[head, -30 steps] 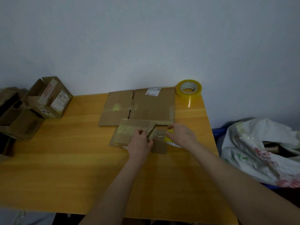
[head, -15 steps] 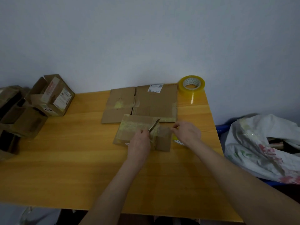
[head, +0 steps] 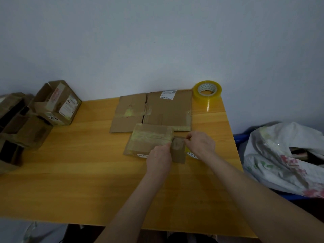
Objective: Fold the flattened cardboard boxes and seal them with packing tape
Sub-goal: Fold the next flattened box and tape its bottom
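We see the fingers [head: 187,138] of the right hand [head: 201,143] drawn together in a pinch on the far corner of a brown flap [head: 178,152]. This flap stands up from the right end of a small flattened box [head: 150,140]. A glossy strip [head: 179,142] glints on the flap just beside the fingertips, and we cannot tell whether the pinch takes in that strip too. The left hand [head: 158,155] lies against the flap's left side, its fingers curled under into a fist with the thumb at the seam where flap meets box. Whatever they may grip is hidden, so we cannot tell if that hand holds anything. Both bare forearms reach in from the near edge of the worktop [head: 78,172], a yellow wooden top. The small box lies flat in the right half of the worktop, closer to the far edge than to the near one, with pale tape across its face. A yellow printed scrap [head: 192,155] peeks out beneath the right wrist. Behind the small box, and partly covered by its far edge, lies a large flattened box [head: 166,111] that reaches the worktop's far edge and bears a white shipping label [head: 168,94] there. A roll of packing tape [head: 207,91], clear and yellowish, lies flat in the far right corner. In the far left corner stands a folded box [head: 57,104] with its flaps open, and more brown boxes [head: 21,123] are piled at the left edge. Off the right edge, lower down, sits a white flowered bag [head: 280,155].
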